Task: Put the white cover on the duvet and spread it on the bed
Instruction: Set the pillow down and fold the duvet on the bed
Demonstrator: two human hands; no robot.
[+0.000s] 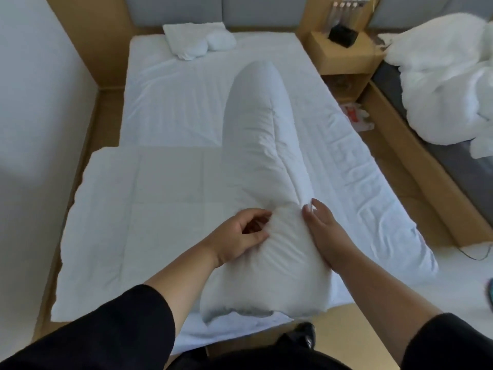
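the hands work one raised fold of bedding near the foot of the bed: the left hand (240, 233) has its fingers curled into the cloth on the fold's left flank, pinching a gather of it, while the right hand (322, 231) lies flat and straight-fingered against the right flank, pressing rather than gripping. held this way, between a pinch and a brace, the ridge stays up and steady, which looks like feeling for an edge or corner to line up before any stuffing begins. to the left, the quilted duvet (138, 198) lies spread flat over the lower bed, hanging past the mattress (170, 97) edge. the lifted fold (256, 124) runs from the hands up toward the pillows (194, 41); whether it is duvet or white cover cannot be told. right of it a smoother white layer (354, 188) drapes to the corner. further right, the wooden nightstand (344, 54) carries a dark box (342, 36), contents unseen, and its lower shelf looks bare. a second bed (432, 156) holds a heap of white bedding (442, 84).
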